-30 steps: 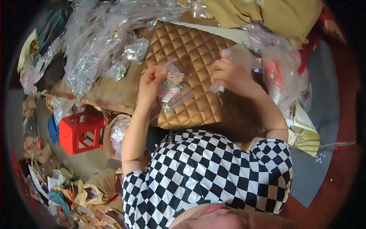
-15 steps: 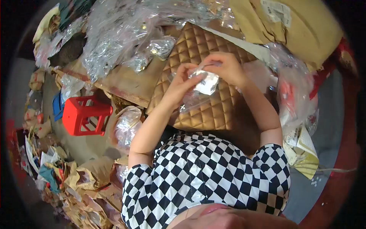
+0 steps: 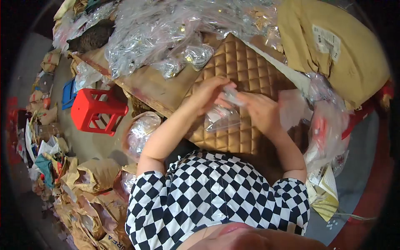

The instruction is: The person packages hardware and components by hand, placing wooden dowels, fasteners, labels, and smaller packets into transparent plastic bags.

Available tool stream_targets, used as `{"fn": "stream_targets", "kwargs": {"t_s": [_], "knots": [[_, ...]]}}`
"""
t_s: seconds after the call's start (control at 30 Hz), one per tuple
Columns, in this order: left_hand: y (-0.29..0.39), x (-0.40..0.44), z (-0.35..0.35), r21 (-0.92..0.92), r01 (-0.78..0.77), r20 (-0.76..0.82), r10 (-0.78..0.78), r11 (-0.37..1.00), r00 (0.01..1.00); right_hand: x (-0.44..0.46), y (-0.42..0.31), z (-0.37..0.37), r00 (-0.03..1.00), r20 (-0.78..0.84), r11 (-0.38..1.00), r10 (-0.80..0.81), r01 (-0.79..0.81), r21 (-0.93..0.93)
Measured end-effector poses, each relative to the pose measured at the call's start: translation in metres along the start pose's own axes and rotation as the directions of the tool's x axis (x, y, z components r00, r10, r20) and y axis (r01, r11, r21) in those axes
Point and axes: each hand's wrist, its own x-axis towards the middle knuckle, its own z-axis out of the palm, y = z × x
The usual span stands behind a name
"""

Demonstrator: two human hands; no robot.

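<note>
My left hand (image 3: pixel 210 95) is curled at the left of a small clear plastic bag (image 3: pixel 231 97), its fingers pinching the bag's edge. On the other side my right hand (image 3: pixel 262 110) has its fingertips pressed together against the same bag, slightly blurred. What the bag contains cannot be made out. Just below the hands, a flat clear zip bag (image 3: pixel 221 118) with a thin reddish line lies on a brown quilted mat (image 3: pixel 239 139). Both hands hover over this mat.
Many filled clear bags (image 3: pixel 154 33) are heaped at the back. A big tan sack (image 3: pixel 333 54) stands back right. A dark striped cat (image 3: pixel 93 36) lies at the far left. Beside the wooden table edge (image 3: pixel 141 102) is a red stool (image 3: pixel 98 110); paper sacks (image 3: pixel 98 175) sit lower left.
The view has shifted, so the surroundings sit lower and further right. The shiny silvery packet between my hands now appears as a folded clear bag, and my right hand has turned palm-down.
</note>
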Motion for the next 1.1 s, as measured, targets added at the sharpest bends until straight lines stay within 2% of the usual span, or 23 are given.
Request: {"fn": "stream_targets", "kwargs": {"t_s": [0.03,0.07,0.1,0.13,0.17,0.2,0.23,0.27,0.33,0.37,0.4,0.43,0.5,0.53,0.6,0.73,0.83,0.87,0.9,0.93,1.0,1.07,1.1], "knots": [[0.008,0.004,-0.01,0.4,-0.085,0.003,0.092,0.912,0.996,-0.005,0.007,-0.004,0.975,0.069,0.951,0.21,-0.22,0.219],[0.011,0.011,-0.023,0.821,-0.235,-0.059,0.487,0.521,0.871,-0.009,0.012,-0.007,0.903,0.18,0.808,0.389,-0.429,0.403],[0.022,0.013,-0.032,0.989,-0.087,-0.042,0.782,0.122,0.621,-0.011,0.016,-0.008,0.9,0.18,0.805,0.397,-0.436,0.402],[0.035,0.027,-0.06,0.971,-0.03,0.233,0.904,-0.238,0.357,-0.014,0.022,-0.008,0.827,0.214,0.621,0.52,-0.539,0.569],[0.043,0.039,-0.078,0.978,0.115,0.133,0.943,-0.176,0.306,-0.017,0.028,-0.008,0.736,0.269,0.395,0.622,-0.591,0.703],[0.052,0.051,-0.108,0.96,0.067,0.234,0.906,-0.274,0.353,-0.024,0.039,-0.002,0.727,0.26,0.393,0.636,-0.595,0.701],[0.055,0.057,-0.118,0.974,0.159,0.038,0.811,-0.16,0.584,-0.035,0.052,0.011,0.643,0.321,0.189,0.696,-0.595,0.781],[0.055,0.06,-0.111,0.976,0.144,0.049,0.802,-0.166,0.595,-0.045,0.061,0.021,0.558,0.393,-0.022,0.731,-0.557,0.83],[0.072,0.058,-0.087,0.92,0.025,0.282,0.703,-0.392,0.652,-0.049,0.066,0.025,0.578,0.331,0.029,0.746,-0.524,0.851],[0.078,0.055,-0.071,0.885,-0.069,0.412,0.707,-0.459,0.575,-0.05,0.067,0.021,0.613,0.292,0.129,0.734,-0.549,0.826],[0.085,0.051,-0.051,0.884,-0.073,0.415,0.703,-0.462,0.577,-0.05,0.067,0.018,0.648,0.26,0.227,0.716,-0.568,0.791],[0.092,0.046,-0.032,0.826,-0.134,0.528,0.67,-0.547,0.522,-0.046,0.063,0.007,0.646,0.261,0.224,0.717,-0.568,0.792],[0.1,0.034,-0.002,0.692,-0.218,0.707,0.586,-0.688,0.395,-0.036,0.056,-0.018,0.389,0.426,0.078,0.817,-0.806,0.587],[0.1,0.031,0.0,0.693,-0.216,0.706,0.589,-0.687,0.393,-0.035,0.055,-0.018,0.391,0.424,0.082,0.817,-0.806,0.586],[0.1,0.027,0.004,0.579,-0.208,0.778,0.458,-0.789,0.429,-0.03,0.052,-0.017,0.563,0.187,0.199,0.805,-0.553,0.809],[0.066,0.014,-0.01,0.573,-0.132,0.773,0.48,-0.809,0.414,-0.012,0.061,-0.016,0.573,0.134,0.233,0.809,-0.521,0.821],[0.037,0.005,-0.003,0.937,-0.109,0.341,0.803,-0.332,0.488,0.018,0.068,-0.004,0.627,0.024,0.334,0.778,-0.446,0.831],[0.029,0.004,0.0,0.938,-0.105,0.338,0.805,-0.33,0.488,0.035,0.065,0.0,0.721,-0.049,0.385,0.691,-0.311,0.869],[0.021,0.004,0.0,0.963,-0.271,0.153,0.801,0.012,0.578,0.05,0.058,0.003,0.794,-0.13,0.418,0.594,-0.166,0.893],[0.017,0.003,0.001,0.853,-0.379,-0.002,0.727,0.36,0.686,0.065,0.047,0.006,0.83,-0.141,0.443,0.54,-0.138,0.886],[0.022,-0.005,0.003,0.876,-0.407,0.102,0.724,0.26,0.682,0.088,0.033,0.007,0.863,-0.156,0.471,0.481,-0.104,0.876],[0.029,-0.016,0.008,0.887,-0.435,0.206,0.708,0.157,0.676,0.101,0.028,0.003,0.974,-0.074,0.799,0.216,-0.133,0.586],[0.03,-0.023,0.01,0.871,-0.453,0.21,0.69,0.189,0.693,0.102,0.027,-0.001,0.974,-0.074,0.8,0.214,-0.131,0.586]]}}
